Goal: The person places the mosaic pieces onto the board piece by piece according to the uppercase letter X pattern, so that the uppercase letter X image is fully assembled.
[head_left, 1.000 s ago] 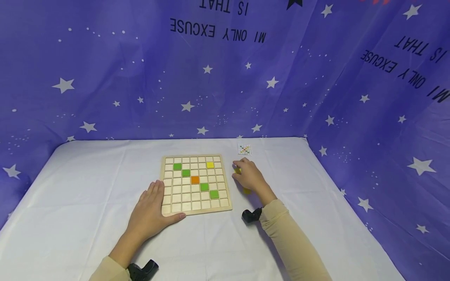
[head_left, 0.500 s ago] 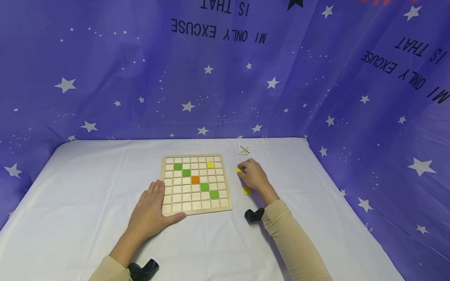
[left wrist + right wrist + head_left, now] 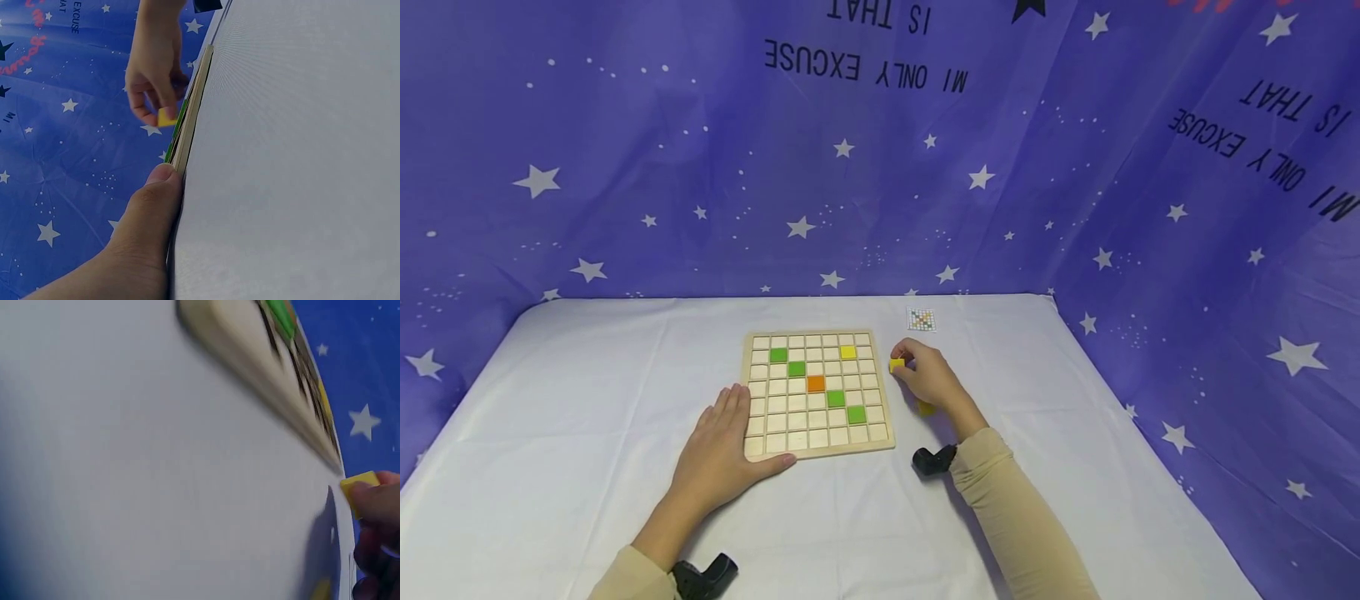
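Note:
A square wooden grid board (image 3: 793,422) lies on the white table, with several green tiles (image 3: 836,399), one orange tile (image 3: 816,383) and one yellow tile (image 3: 847,352) in its cells. Along its left edge and near corner rests my left hand (image 3: 715,454), fingers straight and thumb on the front rim. Just right of the board, my right hand (image 3: 931,375) pinches a yellow square tile (image 3: 897,366) between thumb and fingers; the right wrist view shows this held tile (image 3: 359,484) raised over the cloth. Another yellow tile (image 3: 927,408) lies under the right wrist, partly hidden.
A small printed card (image 3: 922,319) with a coloured grid pattern lies behind the right hand. White cloth covers the table (image 3: 587,375). A blue curtain (image 3: 737,183) with stars hangs at the back and right side.
My right hand has picked up a yellow tile from the table and moved left with it toward the board. The left hand and the board have stayed in place.

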The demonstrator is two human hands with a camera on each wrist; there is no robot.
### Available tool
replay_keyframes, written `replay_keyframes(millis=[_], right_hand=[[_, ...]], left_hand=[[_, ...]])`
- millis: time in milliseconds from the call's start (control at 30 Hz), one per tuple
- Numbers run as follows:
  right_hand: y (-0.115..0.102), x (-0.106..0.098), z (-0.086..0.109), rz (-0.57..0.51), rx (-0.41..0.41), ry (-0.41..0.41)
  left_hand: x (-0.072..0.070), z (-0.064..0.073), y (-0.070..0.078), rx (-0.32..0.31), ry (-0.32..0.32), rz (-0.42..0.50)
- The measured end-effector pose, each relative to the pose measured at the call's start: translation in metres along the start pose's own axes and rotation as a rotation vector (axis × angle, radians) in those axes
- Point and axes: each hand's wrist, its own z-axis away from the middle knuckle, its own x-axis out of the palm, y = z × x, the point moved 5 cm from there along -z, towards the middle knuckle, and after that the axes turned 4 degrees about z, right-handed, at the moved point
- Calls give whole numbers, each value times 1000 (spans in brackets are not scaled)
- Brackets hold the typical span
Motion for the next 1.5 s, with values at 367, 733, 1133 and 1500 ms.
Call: replay_keyframes(millis=[367,733,1133,1500], right_hand=[[-59,30,-9,-110,-131,-49],[-78,51,-16,3,-167,-69],[-82,51,-11,107,-196,-60],[-77,52,-6,145,-214,-89]], left_hand=[[-2,-1,0,-11,-2,3],[0,-1,1,-5,1,1],[0,-1,0,-5,3,-1],[1,0,0,-9,3,-3]])
